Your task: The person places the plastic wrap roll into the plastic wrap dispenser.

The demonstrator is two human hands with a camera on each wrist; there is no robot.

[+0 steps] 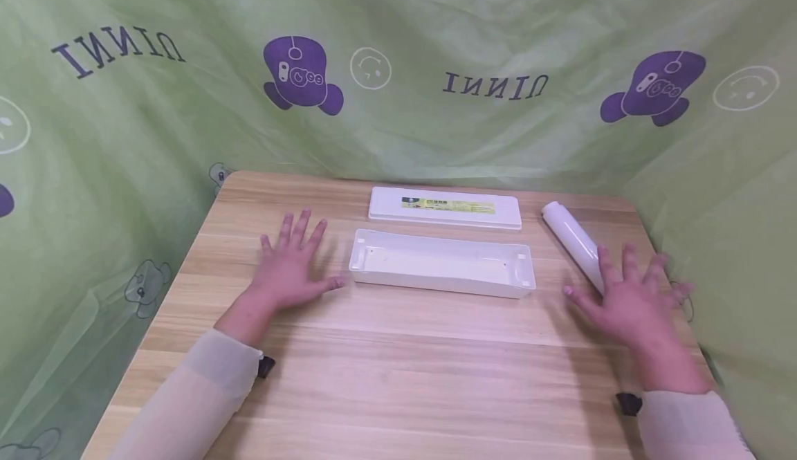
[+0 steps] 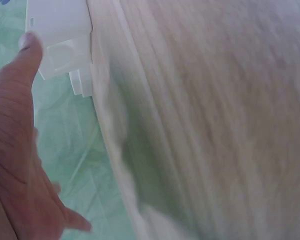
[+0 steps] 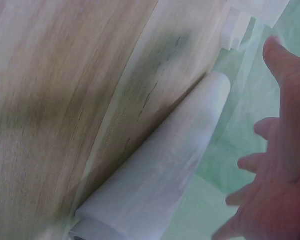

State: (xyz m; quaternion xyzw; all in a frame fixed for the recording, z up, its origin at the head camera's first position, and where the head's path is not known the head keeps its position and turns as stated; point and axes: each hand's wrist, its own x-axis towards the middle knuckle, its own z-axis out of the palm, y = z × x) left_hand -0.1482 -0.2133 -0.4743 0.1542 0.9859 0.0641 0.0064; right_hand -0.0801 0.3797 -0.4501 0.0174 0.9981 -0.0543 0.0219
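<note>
A long white open box (image 1: pixel 442 287) lies near the middle of the table. Behind it is its flat white lid (image 1: pixel 386 204), with a yellow-green label on top. On the right, a white roll of plastic wrap (image 1: pixel 569 235) lies at a slant; in the right wrist view the roll (image 3: pixel 155 155) shows at full length. My left hand (image 1: pixel 283 273) is spread left of the box, thumb pointing at its near left corner. Over the near end of the roll, my right hand (image 1: pixel 638 308) spreads its fingers and hides part of it. Neither hand holds anything.
The wooden table (image 1: pixel 423 377) has rounded far corners. A green curtain (image 1: pixel 398 135) with purple figures hangs close behind it and along both sides. Dark straps show at both sleeve cuffs.
</note>
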